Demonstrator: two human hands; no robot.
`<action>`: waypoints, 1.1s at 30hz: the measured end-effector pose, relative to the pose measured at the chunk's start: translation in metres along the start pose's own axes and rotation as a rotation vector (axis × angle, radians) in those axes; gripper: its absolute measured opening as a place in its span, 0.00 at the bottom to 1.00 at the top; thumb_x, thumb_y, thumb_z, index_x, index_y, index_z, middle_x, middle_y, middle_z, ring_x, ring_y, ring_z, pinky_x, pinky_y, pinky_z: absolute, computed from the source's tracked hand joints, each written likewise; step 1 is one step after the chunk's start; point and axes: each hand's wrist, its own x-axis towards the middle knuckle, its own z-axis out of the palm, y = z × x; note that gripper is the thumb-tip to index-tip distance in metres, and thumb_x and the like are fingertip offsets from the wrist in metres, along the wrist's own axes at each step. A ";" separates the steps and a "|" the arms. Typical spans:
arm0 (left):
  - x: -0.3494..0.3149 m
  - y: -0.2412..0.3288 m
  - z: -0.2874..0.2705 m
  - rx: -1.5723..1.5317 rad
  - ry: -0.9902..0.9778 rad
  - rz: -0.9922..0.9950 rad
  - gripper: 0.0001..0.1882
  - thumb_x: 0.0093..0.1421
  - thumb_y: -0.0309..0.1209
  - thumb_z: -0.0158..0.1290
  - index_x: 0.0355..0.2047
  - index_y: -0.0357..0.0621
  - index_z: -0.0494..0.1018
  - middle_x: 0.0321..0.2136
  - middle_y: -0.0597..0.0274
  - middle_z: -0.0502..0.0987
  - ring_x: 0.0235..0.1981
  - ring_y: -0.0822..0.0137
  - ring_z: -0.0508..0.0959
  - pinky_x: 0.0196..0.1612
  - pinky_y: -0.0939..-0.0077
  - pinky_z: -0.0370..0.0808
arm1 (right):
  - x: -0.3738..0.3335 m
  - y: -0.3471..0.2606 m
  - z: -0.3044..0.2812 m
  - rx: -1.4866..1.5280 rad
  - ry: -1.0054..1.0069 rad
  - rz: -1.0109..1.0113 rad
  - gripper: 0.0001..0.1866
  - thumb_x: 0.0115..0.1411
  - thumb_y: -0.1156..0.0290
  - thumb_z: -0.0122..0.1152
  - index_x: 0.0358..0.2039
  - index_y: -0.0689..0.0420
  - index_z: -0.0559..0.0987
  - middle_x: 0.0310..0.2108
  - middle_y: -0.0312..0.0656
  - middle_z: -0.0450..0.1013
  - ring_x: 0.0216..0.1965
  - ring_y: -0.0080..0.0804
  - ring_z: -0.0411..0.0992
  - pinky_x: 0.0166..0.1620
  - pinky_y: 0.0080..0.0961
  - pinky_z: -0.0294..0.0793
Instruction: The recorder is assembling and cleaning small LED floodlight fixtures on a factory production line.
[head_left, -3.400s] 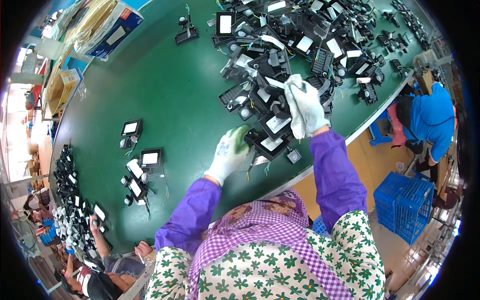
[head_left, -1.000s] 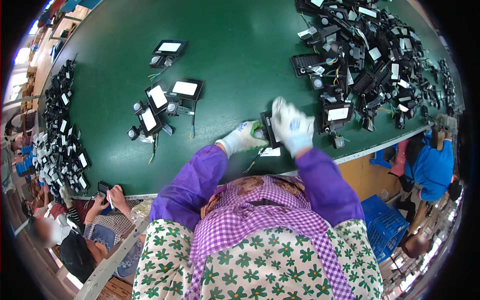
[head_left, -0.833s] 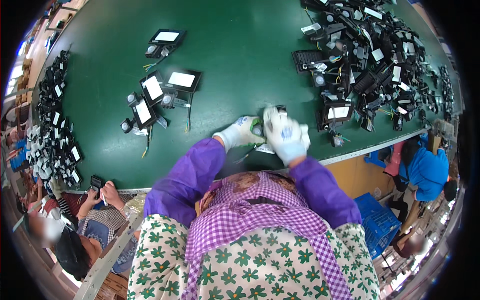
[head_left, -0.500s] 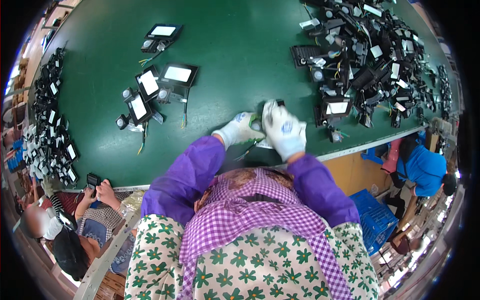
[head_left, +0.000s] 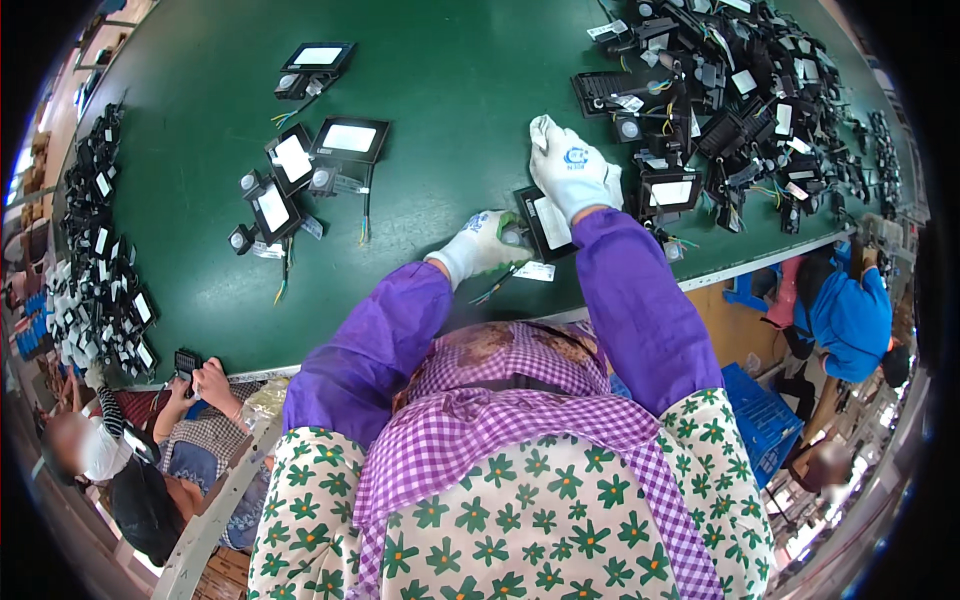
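A small black floodlight (head_left: 551,228) with a white panel and a domed motion sensor lies on the green table in front of me. My left hand (head_left: 478,245), in a white glove, is closed around its sensor end. Below the fingers a white tag (head_left: 536,271) and a short cable with bare coloured wire ends (head_left: 489,296) stick out. My right hand (head_left: 572,172), gloved too, is raised just past the floodlight's far right corner. Its fingers are curled together, and whatever they may pinch is hidden.
Several similar floodlights (head_left: 348,139) lie apart at the left on the green table (head_left: 450,110). A big heap of floodlights (head_left: 735,120) covers the right side; another pile (head_left: 100,250) lines the left edge. Co-workers sit at both sides, one holding a floodlight (head_left: 186,361). A blue crate (head_left: 757,425) stands below right.
My right hand has lifted off the floodlight and moved up and away, uncovering its white panel. My left hand stays at the sensor end.
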 end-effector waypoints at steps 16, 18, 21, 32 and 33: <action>0.004 -0.009 0.000 0.004 0.045 0.010 0.28 0.47 0.40 0.67 0.44 0.34 0.76 0.32 0.53 0.80 0.34 0.63 0.79 0.42 0.69 0.76 | -0.108 0.003 -0.019 -0.058 -0.139 0.301 0.22 0.65 0.56 0.49 0.54 0.56 0.72 0.43 0.54 0.74 0.44 0.55 0.75 0.46 0.48 0.74; 0.004 -0.008 -0.002 0.014 0.032 0.016 0.28 0.47 0.40 0.67 0.44 0.34 0.76 0.32 0.52 0.80 0.34 0.63 0.79 0.41 0.69 0.76 | -0.099 -0.004 -0.025 -0.081 -0.255 0.343 0.22 0.65 0.55 0.50 0.53 0.55 0.72 0.44 0.55 0.75 0.45 0.55 0.75 0.48 0.49 0.74; -0.002 0.007 -0.009 0.015 -0.015 -0.033 0.28 0.47 0.40 0.67 0.44 0.35 0.76 0.33 0.52 0.80 0.34 0.62 0.79 0.42 0.68 0.76 | -0.046 -0.006 -0.018 0.062 -0.037 0.193 0.20 0.66 0.54 0.48 0.52 0.52 0.73 0.43 0.52 0.75 0.44 0.53 0.75 0.47 0.49 0.74; 0.008 -0.002 -0.003 0.041 0.046 0.019 0.29 0.45 0.40 0.68 0.45 0.36 0.76 0.37 0.51 0.81 0.38 0.59 0.80 0.45 0.67 0.76 | -0.118 -0.019 -0.009 -0.023 -0.005 0.080 0.17 0.59 0.59 0.59 0.45 0.54 0.77 0.32 0.49 0.74 0.38 0.47 0.77 0.40 0.45 0.77; 0.009 -0.005 -0.006 0.049 0.022 0.023 0.29 0.45 0.40 0.68 0.45 0.36 0.76 0.36 0.51 0.81 0.37 0.60 0.79 0.44 0.67 0.76 | -0.101 -0.017 -0.014 -0.041 0.052 0.107 0.16 0.59 0.59 0.58 0.44 0.54 0.76 0.31 0.48 0.75 0.35 0.47 0.77 0.38 0.45 0.77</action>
